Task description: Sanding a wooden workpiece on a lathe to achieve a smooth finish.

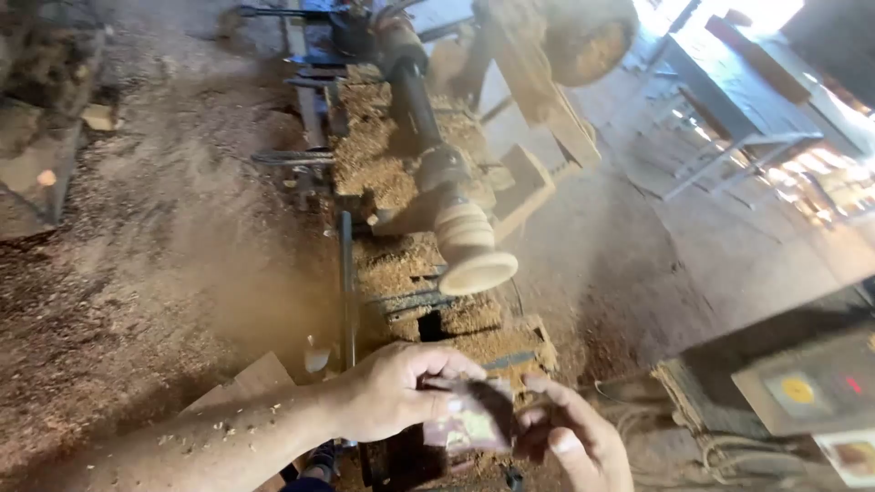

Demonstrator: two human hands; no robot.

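A pale turned wooden piece, flared like a cup, sits on the end of a lathe's dark spindle. Its outline is blurred, as if spinning. Below it, near the bottom of the view, my left hand and my right hand both pinch a small dark worn sheet, like a scrap of sandpaper. The sheet is folded between my fingers, a short way in front of the wooden piece and apart from it. Wood dust clings to my left forearm.
Sawdust and shavings heap over the lathe bed and the earth floor. A metal tool rest bar runs along the bed. A grey control box with a yellow button stands at right. A metal-framed bench is behind.
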